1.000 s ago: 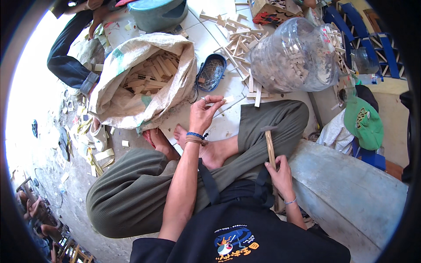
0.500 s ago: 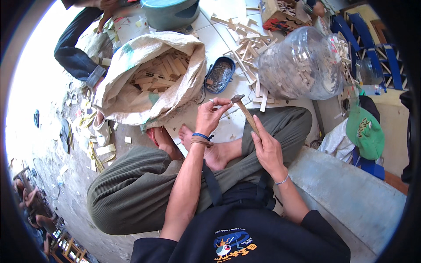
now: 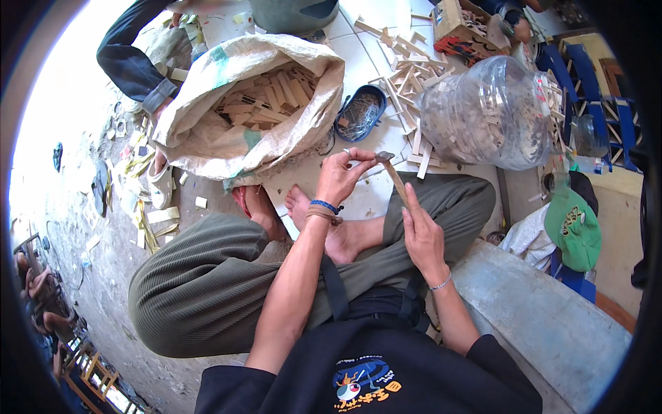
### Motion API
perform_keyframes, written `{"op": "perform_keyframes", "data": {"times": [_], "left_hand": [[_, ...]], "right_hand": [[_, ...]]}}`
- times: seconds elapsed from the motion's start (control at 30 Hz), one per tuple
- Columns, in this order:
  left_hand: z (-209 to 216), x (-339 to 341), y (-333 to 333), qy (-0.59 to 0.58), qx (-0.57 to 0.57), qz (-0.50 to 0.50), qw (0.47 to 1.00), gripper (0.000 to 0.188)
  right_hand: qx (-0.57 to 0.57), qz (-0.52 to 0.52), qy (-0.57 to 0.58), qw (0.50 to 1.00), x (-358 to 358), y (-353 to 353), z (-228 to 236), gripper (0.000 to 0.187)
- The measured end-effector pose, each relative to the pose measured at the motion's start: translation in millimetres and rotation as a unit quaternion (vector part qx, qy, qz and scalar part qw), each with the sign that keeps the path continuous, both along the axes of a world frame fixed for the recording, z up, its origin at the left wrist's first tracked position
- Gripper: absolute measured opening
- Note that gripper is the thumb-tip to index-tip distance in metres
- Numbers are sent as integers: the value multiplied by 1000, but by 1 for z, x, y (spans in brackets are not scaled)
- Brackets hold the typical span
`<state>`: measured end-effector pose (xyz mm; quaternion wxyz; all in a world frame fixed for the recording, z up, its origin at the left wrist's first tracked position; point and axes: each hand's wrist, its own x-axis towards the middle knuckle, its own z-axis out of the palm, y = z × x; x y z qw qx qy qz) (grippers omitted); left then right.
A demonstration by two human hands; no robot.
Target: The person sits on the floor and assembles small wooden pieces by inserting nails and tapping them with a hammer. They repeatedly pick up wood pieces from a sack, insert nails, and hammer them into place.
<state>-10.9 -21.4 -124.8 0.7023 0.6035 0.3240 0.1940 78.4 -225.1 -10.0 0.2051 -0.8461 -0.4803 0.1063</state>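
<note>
My right hand (image 3: 423,238) is wrapped round the wooden handle of a hammer (image 3: 395,178). Its dark metal head rests at or very near the fingertips of my left hand (image 3: 339,178). Those left fingers are pinched together; whatever is between them is too small to make out. Just beyond my left hand lies a blue oval container (image 3: 378,123) with thin, nail-like metal pieces in it. To its left, a large whitish woven sack (image 3: 200,148) gapes, with many small wooden strips (image 3: 265,103) inside.
Loose wooden pieces (image 3: 414,76) lie piled on the white tiles beside a big clear plastic jug (image 3: 483,114) on its side. A cardboard box (image 3: 460,36) stands behind. At right are a green cap (image 3: 574,221) and a grey slab (image 3: 538,317). Another person's sleeve (image 3: 131,62) reaches beside the sack.
The view has shifted a little, so the sack, container and jug appear farther right. My hands and the hammer keep nearly the same pose, the hammer head still by my left fingertips.
</note>
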Motion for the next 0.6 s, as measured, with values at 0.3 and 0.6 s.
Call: {"op": "perform_keyframes", "data": {"times": [0.3, 0.6], "left_hand": [[2, 1, 1, 16, 10, 22, 1000, 20], [8, -2, 3, 27, 25, -6, 999, 20]], "right_hand": [[54, 0, 3, 999, -2, 3, -3, 63], [71, -1, -26, 997, -1, -2, -4, 64]]}}
